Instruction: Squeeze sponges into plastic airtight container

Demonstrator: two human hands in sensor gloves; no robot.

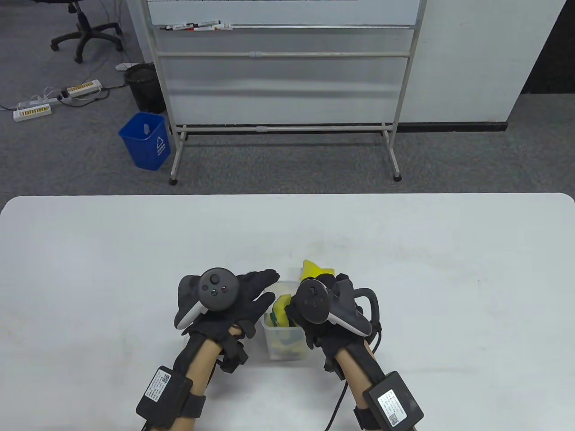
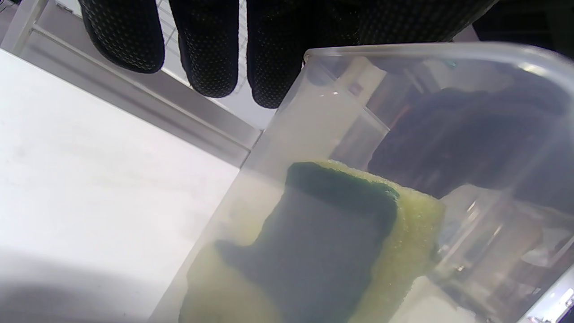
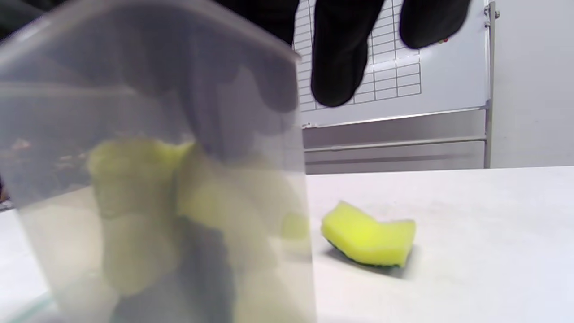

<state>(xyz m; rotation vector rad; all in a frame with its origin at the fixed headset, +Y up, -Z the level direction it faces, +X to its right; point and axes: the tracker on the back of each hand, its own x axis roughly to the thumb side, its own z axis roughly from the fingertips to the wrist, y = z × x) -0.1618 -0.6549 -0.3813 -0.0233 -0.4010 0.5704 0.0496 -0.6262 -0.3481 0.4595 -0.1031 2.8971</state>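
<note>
A clear plastic container (image 1: pixel 287 334) stands on the white table (image 1: pixel 134 251) between my hands, with several yellow-and-green sponges (image 1: pixel 280 312) packed inside. My left hand (image 1: pixel 254 298) rests flat against its left wall, fingers (image 2: pixel 208 49) stretched out. My right hand (image 1: pixel 334 283) hangs over its right rim. Part of that glove (image 2: pixel 471 134) reaches inside above a sponge (image 2: pixel 332 242), while two of its fingers (image 3: pixel 341 58) hang outside the far wall. The container (image 3: pixel 157 179) fills the left of the right wrist view. One loose yellow sponge (image 1: pixel 316 269) lies just behind the container, and it also shows in the right wrist view (image 3: pixel 367 237).
A whiteboard stand (image 1: pixel 283 90) stands on the floor beyond the table's far edge, next to a blue bin (image 1: pixel 146 141).
</note>
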